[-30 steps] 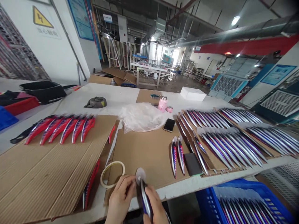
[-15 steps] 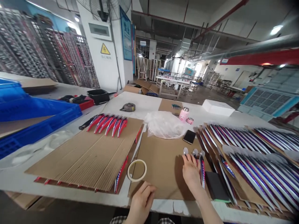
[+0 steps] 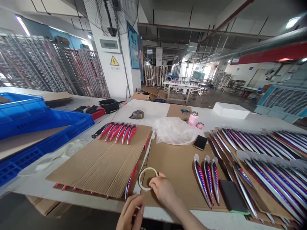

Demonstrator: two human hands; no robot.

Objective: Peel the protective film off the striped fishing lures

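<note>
My right hand [image 3: 164, 191] has its fingers closed on the right rim of a roll of masking tape [image 3: 140, 181], which lies flat on a brown cardboard sheet [image 3: 172, 163]. Near the table's front edge, my left hand [image 3: 131, 210] is curled with thumb and fingers close together. A tiny pale bit shows between them, too small to name. Three fishing lures [image 3: 208, 179], blue and pink striped with clear round lips, lie side by side on the sheet's right part.
Left stands a cardboard stack [image 3: 96, 166] with several red-bellied lures [image 3: 117, 132] on top. Stacked boards of silver-blue lures [image 3: 268, 179] fill the right, beside a dark block [image 3: 232, 196]. Behind are a plastic bag [image 3: 175, 131], a phone [image 3: 200, 142], a pink bottle [image 3: 193, 119] and blue crates [image 3: 69, 127].
My right hand has left the lures and moved left to the tape roll; three lures now lie uncovered. My left hand has drawn back toward the table's edge. The view has shifted slightly.
</note>
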